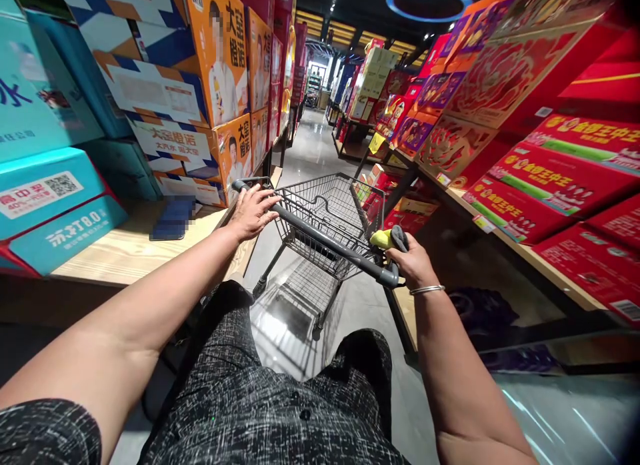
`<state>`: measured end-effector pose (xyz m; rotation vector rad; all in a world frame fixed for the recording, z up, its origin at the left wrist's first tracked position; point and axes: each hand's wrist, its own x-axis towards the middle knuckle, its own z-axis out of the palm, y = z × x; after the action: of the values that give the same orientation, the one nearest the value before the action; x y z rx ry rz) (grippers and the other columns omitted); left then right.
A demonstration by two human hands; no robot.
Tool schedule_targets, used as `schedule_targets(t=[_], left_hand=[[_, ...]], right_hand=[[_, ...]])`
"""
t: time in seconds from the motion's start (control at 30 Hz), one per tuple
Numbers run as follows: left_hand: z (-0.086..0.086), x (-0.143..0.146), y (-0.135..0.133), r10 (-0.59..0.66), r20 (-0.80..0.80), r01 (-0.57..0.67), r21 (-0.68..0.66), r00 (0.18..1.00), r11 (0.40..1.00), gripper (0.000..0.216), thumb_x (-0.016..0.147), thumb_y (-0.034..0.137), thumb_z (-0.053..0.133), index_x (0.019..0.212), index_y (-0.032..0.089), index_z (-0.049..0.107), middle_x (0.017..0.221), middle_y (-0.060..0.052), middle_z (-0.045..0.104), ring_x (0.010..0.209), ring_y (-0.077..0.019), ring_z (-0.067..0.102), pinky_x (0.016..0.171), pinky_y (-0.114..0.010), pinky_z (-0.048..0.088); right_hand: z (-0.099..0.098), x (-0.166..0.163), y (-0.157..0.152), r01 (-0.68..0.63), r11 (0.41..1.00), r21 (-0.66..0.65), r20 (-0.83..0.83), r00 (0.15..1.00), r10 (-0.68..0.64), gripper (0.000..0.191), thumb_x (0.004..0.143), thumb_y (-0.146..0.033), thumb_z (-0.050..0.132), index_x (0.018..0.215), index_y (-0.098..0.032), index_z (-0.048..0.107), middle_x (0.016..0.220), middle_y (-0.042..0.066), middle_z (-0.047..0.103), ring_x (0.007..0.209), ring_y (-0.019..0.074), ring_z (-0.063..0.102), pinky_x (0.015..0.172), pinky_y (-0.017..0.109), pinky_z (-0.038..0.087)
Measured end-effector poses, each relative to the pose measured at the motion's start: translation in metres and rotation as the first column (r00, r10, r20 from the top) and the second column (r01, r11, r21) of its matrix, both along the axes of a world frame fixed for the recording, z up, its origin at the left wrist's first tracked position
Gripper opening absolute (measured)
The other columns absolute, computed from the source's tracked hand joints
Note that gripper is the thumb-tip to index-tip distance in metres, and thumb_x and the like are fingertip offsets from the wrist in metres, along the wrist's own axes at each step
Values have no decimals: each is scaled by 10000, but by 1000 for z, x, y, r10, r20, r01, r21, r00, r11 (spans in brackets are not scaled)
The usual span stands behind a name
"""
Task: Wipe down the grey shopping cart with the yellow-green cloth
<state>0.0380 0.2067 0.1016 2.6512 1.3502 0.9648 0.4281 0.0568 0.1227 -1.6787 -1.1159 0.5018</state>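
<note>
Shop aisle is stretching ahead of me, its shiny grey floor (pixel 310 145) running on between stacked goods. I am resting my left hand (pixel 253 213) over the left end of the cart's handle (pixel 325 241), fingers curling loosely over the bar. My right hand (pixel 413 265) is closing firmly round the right end, pinching a yellow and grey thing (pixel 381 238) against it; I cannot tell what it is. Beyond the bar the wire basket (pixel 330 211) is sitting mid-aisle. Orange boxes (pixel 220 58) and teal boxes (pixel 45 191) are crowding a wooden shelf (pixel 130 248) just beside the cart's left corner. Red boxes (pixel 550 178) are leaning close on the right. Open floor is lying straight ahead only.
</note>
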Motion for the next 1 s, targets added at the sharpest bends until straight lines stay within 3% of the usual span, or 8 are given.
schedule_targets(t=[0.17,0.27,0.37,0.43,0.53,0.63,0.8,1.0], left_hand=[[12,41,-46,-238,-36,240,80,971,967,391,980,438,473,1296,276,635,1335,-61,637,1371,-298,440,1197,-626,21],[21,77,-78,-488,-83,494,83,869,865,386,1003,436,437,1255,243,657,1246,-71,686,1261,-248,546,1201,-541,134],[23,104,-101,-589,-116,599,97,800,795,420,1018,450,402,1262,212,649,1179,-82,705,1135,-224,604,1156,-474,239],[22,113,-108,-553,-133,567,108,822,817,432,1023,454,375,1201,206,680,1052,-76,725,1011,-221,621,1071,-450,315],[20,114,-109,-427,-124,440,118,896,890,482,1029,420,317,906,204,729,819,-57,696,832,-209,593,931,-423,369],[20,105,-101,-337,-74,344,123,939,931,526,1018,368,286,666,196,638,685,-48,646,736,-196,555,887,-413,377],[19,85,-82,-332,-17,332,86,943,939,516,991,363,246,616,213,567,660,-51,624,713,-203,536,914,-428,395],[20,65,-68,-353,55,353,7,934,936,507,965,365,261,607,221,590,682,-36,646,773,-198,577,1047,-447,345]], right_hand=[[-8,-21,-11,40,996,73,111,993,-48,467,568,-325,602,1011,-195,674,911,7,644,844,192,573,838,342,466],[-12,-32,-15,23,993,113,209,977,-47,416,629,-350,608,1015,-206,660,954,22,635,905,208,573,894,365,461],[-18,-43,-16,-2,988,157,283,958,-43,358,718,-435,618,994,-208,644,968,39,613,933,218,565,914,386,459],[-24,-51,-16,-15,978,207,282,958,-45,364,789,-497,586,1008,-209,627,986,47,597,938,213,563,918,391,464],[-36,-67,-16,0,958,286,230,971,-68,390,884,-507,509,1125,-210,582,1050,67,585,992,214,568,944,402,472],[-48,-98,-25,26,929,370,219,969,-114,420,947,-427,456,1312,-218,478,1167,109,552,1117,235,553,995,429,468],[-68,-163,-53,-158,883,442,441,895,-60,675,922,-216,487,1536,-349,243,1427,134,411,1336,313,406,1094,563,385],[-91,-170,-42,-499,798,339,784,619,54,565,832,-187,696,1257,-536,562,1287,-5,550,1283,283,399,1076,502,430]])
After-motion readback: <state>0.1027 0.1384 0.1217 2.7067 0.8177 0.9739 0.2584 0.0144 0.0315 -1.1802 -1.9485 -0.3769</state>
